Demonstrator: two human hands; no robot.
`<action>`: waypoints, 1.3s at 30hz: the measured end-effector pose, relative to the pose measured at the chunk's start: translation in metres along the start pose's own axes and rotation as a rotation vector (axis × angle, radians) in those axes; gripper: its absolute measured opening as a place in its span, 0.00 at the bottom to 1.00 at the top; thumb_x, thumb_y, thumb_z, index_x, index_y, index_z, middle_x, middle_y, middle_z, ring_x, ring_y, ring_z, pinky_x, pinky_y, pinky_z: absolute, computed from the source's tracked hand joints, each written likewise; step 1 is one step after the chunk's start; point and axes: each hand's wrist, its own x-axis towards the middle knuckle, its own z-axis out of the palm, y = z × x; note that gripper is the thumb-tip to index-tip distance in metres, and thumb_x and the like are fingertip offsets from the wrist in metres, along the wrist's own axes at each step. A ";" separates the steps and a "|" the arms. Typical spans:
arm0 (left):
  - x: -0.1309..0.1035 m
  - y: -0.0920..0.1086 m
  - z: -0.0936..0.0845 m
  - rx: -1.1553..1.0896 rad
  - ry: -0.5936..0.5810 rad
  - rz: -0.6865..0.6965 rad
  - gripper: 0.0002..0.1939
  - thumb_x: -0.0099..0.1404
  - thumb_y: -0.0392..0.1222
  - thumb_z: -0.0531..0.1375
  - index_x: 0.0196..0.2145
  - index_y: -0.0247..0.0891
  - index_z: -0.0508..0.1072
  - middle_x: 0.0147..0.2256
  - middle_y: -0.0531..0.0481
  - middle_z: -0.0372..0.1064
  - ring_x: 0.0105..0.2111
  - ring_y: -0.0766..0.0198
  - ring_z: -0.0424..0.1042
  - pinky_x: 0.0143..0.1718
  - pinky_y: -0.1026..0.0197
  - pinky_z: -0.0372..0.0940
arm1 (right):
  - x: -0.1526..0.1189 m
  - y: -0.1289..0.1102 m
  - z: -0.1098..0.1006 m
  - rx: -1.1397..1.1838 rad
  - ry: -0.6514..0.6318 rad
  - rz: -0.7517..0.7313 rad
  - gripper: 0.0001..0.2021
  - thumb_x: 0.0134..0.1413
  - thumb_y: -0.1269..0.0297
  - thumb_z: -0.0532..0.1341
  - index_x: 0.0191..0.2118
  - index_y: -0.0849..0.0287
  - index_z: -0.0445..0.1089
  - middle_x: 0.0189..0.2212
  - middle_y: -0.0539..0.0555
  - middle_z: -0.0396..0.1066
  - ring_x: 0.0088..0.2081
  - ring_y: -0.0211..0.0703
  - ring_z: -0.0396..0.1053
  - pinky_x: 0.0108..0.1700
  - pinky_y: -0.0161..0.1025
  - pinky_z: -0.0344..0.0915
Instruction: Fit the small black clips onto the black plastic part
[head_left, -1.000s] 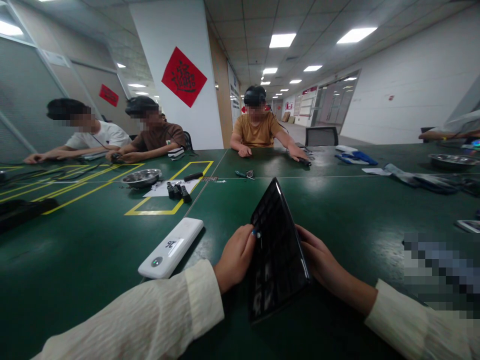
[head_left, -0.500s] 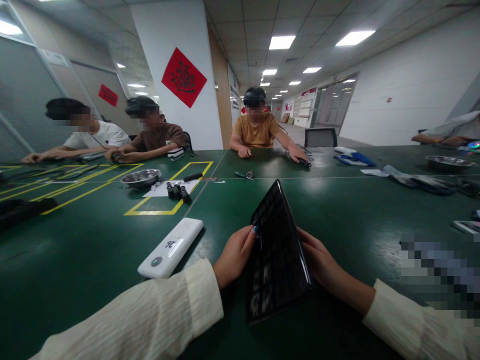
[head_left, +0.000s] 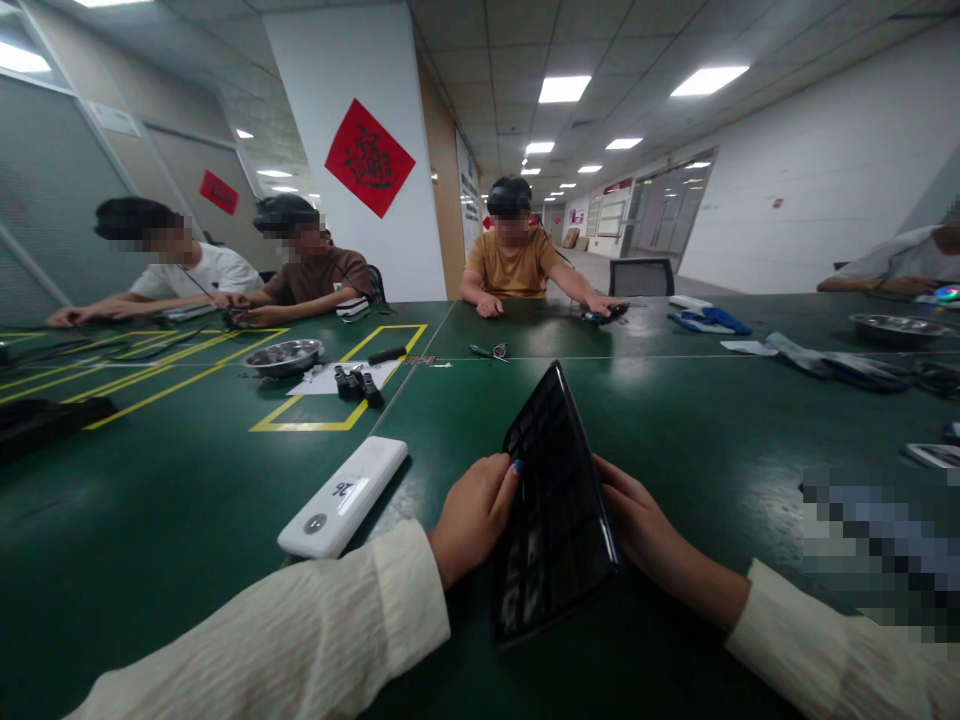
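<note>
Tilted on edge above the green table (head_left: 675, 430) is a dark tablet (head_left: 559, 520) with a glossy black screen that mirrors the ceiling lights. My left hand (head_left: 476, 510) is closed on its left edge, the thumb with a blue nail lying over the front. On the other side my right hand (head_left: 641, 520) grips the tablet from behind, and its fingertips are partly hidden by it. Beside my left forearm lies a white power bank (head_left: 345, 500) with the number 26 on it.
Across the table sit several people, one in an orange shirt (head_left: 514, 262). At the middle left are a metal bowl (head_left: 285, 357) and black cylindrical parts (head_left: 358, 385) on white paper. A screwdriver with a green handle (head_left: 480, 351) lies farther back. Gloves (head_left: 832, 360) rest at the right.
My left thumb has shifted slightly on the screen; the tablet stays nearly still. The power bank's green light has gone off. Across the table, the orange-shirted person's hand has lifted a dark object.
</note>
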 end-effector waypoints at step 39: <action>-0.007 0.009 -0.015 0.220 -0.182 0.300 0.12 0.52 0.34 0.56 0.37 0.39 0.68 0.37 0.48 0.62 0.39 0.57 0.62 0.38 0.57 0.61 | 0.002 -0.009 0.001 0.106 0.267 -0.059 0.21 0.33 0.64 0.65 0.40 0.56 0.72 0.23 0.49 0.73 0.26 0.43 0.68 0.29 0.39 0.63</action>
